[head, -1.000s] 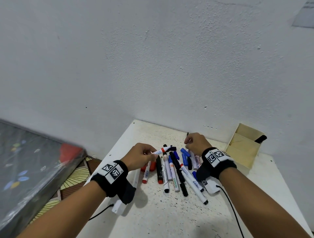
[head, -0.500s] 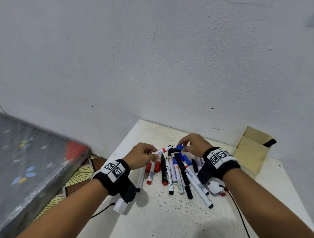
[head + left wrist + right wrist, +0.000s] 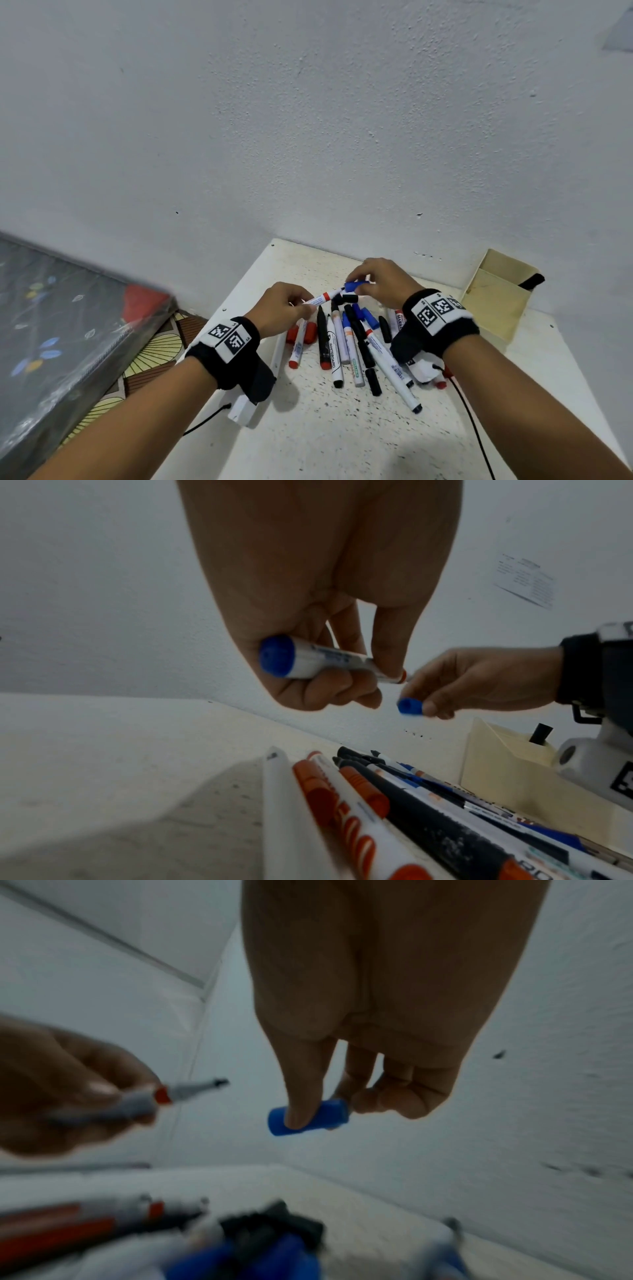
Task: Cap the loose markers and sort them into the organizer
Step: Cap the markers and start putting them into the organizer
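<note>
The uncapped marker (image 3: 320,299) is held in the air above the pile, its bare tip toward the right, and the left hand (image 3: 286,308) has its fingers curled around the white barrel. This marker has a blue end plug and an orange ring near the nib (the left wrist view shows both). Just beside the tip, not yet touching it as far as I can tell, is the blue cap (image 3: 356,286), pinched between thumb and fingers of the right hand (image 3: 380,282), with the open mouth of the cap toward the nib.

So the step in hand is, I think, the capping of this one marker. The next move asks that the cap's mouth and the nib come on one line, then a straight push until the cap sits firmly; a small angle could smear ink on the cap edge or on the fingers.

Under the hands, many other markers (image 3: 346,346) lie side by side and partly crossed on the white speckled table (image 3: 342,438), some black, some red, some blue, with loose blue caps (image 3: 368,317) among them. The organizer (image 3: 493,301), a pale box, stands well apart at the right against the wall, and one dark thing leans in it already. Most of the sorting seems still to do.
</note>
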